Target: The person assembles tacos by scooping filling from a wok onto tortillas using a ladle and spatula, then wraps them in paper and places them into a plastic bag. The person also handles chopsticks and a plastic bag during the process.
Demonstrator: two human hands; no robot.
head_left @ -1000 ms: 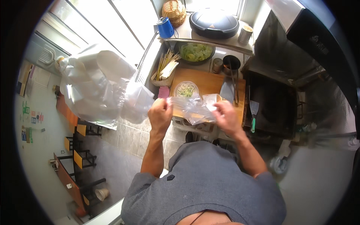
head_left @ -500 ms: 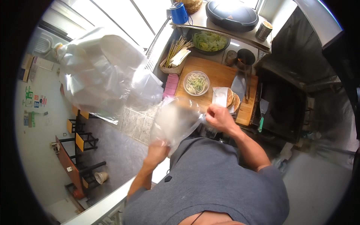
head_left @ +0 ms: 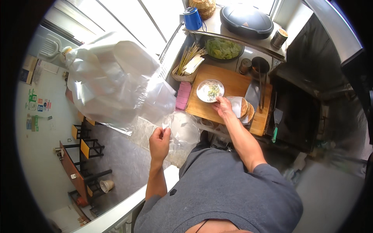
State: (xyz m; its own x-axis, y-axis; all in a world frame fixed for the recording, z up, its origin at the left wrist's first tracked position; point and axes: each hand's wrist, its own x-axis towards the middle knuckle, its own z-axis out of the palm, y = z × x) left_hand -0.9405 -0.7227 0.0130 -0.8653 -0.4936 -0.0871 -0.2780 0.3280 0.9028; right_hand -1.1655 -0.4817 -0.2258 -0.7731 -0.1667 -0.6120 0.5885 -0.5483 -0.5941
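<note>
My left hand (head_left: 159, 141) is closed in a pinch on the edge of a clear plastic bag (head_left: 184, 130), which hangs open and puffed out in front of my body. At the near edge of a round clear tub (head_left: 210, 90), my right hand (head_left: 223, 107) grips the rim with its fingers. Pale strips and green shreds show inside the tub, under a whitish sheen. The tub is on the wooden cutting board (head_left: 233, 77). Beside my right hand, round browned flatbreads (head_left: 245, 108) lie on white paper.
A big bundle of clear plastic bags (head_left: 116, 77) hangs at left. A pink cloth (head_left: 183, 95) and a basket of chopsticks (head_left: 187, 64) border the board. Behind are a bowl of lettuce (head_left: 223, 48) and a shelf. A green-handled scraper (head_left: 276, 126) lies by the dark griddle (head_left: 297, 112).
My right hand has let go of the bag and moved up to the tub's rim. The left hand has risen slightly, still with the bag, which now hangs from it alone.
</note>
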